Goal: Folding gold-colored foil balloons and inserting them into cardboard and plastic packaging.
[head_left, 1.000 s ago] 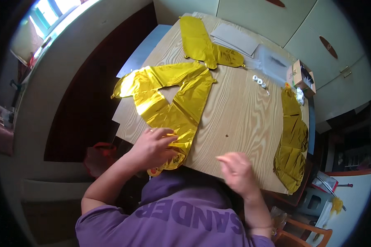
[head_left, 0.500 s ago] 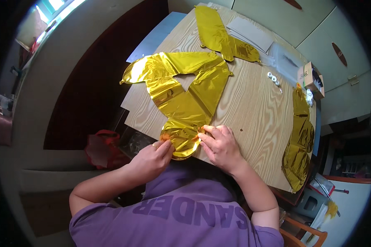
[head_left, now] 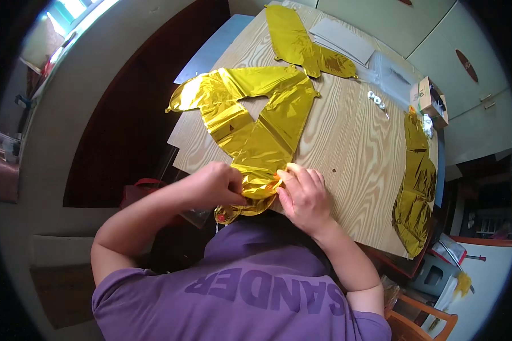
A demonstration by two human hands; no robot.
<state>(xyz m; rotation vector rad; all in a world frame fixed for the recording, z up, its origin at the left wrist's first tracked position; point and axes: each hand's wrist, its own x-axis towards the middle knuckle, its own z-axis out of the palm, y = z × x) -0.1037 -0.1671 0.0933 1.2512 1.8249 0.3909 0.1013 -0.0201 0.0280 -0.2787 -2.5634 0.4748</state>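
Note:
A flat gold foil balloon (head_left: 267, 142) with a small cut-out in its middle lies on the table, its near end bunched at the table's front edge. My left hand (head_left: 217, 184) is closed at the left of that near end, with its fingers curled against the foil. On the other side my right hand (head_left: 306, 196) pinches the balloon's right edge between thumb and fingers. Between the hands the foil is crumpled and folded. A loose round flap of it hangs below my left hand, over the table's edge. My fingertips are partly hidden by the foil.
Another gold foil balloon (head_left: 287, 37) lies at the far side of the wooden table (head_left: 352, 136). A third gold balloon (head_left: 418, 182) lies along the right edge. Beyond are white sheets (head_left: 341, 40), a clear plastic bag (head_left: 392, 79), small white rolls (head_left: 375, 99) and a small cardboard box (head_left: 429, 102).
My left hand has shifted up and turned over, its fingers curling tighter into the foil. The balloon's near end is more bunched, with a flap now showing below. My right hand keeps its pinch.

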